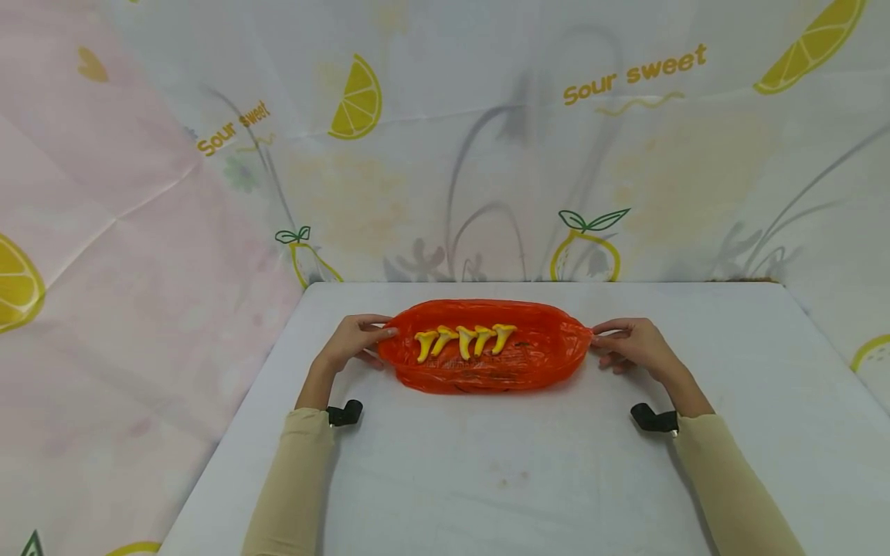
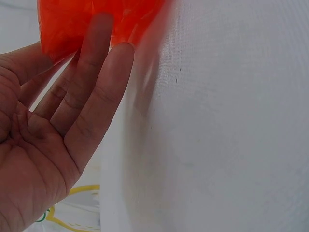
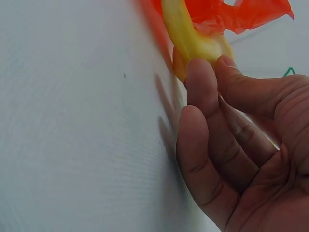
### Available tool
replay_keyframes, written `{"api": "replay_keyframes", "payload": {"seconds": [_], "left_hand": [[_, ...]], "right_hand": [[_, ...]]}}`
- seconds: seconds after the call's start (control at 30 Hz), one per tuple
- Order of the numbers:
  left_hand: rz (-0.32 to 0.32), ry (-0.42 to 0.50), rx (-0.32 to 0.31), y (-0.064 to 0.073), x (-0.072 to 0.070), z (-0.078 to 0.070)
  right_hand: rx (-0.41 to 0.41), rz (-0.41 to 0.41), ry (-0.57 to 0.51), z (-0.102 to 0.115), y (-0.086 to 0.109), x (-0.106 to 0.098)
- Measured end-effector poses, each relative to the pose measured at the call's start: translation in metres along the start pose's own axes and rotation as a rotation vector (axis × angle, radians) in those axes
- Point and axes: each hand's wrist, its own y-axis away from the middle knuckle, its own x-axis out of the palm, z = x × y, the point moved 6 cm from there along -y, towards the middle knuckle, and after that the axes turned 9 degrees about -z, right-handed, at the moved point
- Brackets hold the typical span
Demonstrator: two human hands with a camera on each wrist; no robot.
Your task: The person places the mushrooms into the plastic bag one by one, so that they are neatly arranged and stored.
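A red plastic bag (image 1: 542, 363) lies spread on the white table, its top open. Several yellow trumpet-shaped mushrooms (image 1: 466, 341) lie in a row inside it. At the bag's left end my left hand (image 1: 354, 340) pinches the rim between thumb and fingers. My right hand (image 1: 633, 344) pinches the bag's pointed right end in the head view. The right wrist view differs: there a yellow mushroom (image 3: 195, 41) shows at the thumb and fingertips (image 3: 202, 79), with red plastic behind it. In the left wrist view the fingertips (image 2: 120, 55) touch red plastic.
White cloth covers the table (image 1: 501, 471). Behind it hangs a printed curtain (image 1: 445, 154) with lemon drawings and lettering. A black wrist camera (image 1: 345, 413) sits on the left wrist, another black camera (image 1: 653, 418) on the right. Both forearms wear beige sleeves (image 1: 292, 479).
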Motion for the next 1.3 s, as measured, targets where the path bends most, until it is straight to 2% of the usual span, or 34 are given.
{"api": "replay_keyframes", "payload": {"seconds": [0.3,0.73,1.03,1.3], "left_hand": [[0.001,-0.006,0.004,0.001,0.000,0.001],[0.000,-0.008,0.007,0.003,-0.001,-0.001],[0.010,-0.008,0.016,0.000,-0.001,-0.001],[0.027,0.008,0.001,-0.002,-0.001,0.000]], "right_hand": [[-0.055,-0.006,0.002,0.003,0.004,-0.005],[-0.096,-0.067,0.012,0.013,0.014,-0.033],[-0.124,-0.091,-0.026,0.033,0.023,-0.050],[-0.169,-0.117,-0.041,0.056,0.023,-0.049]]}}
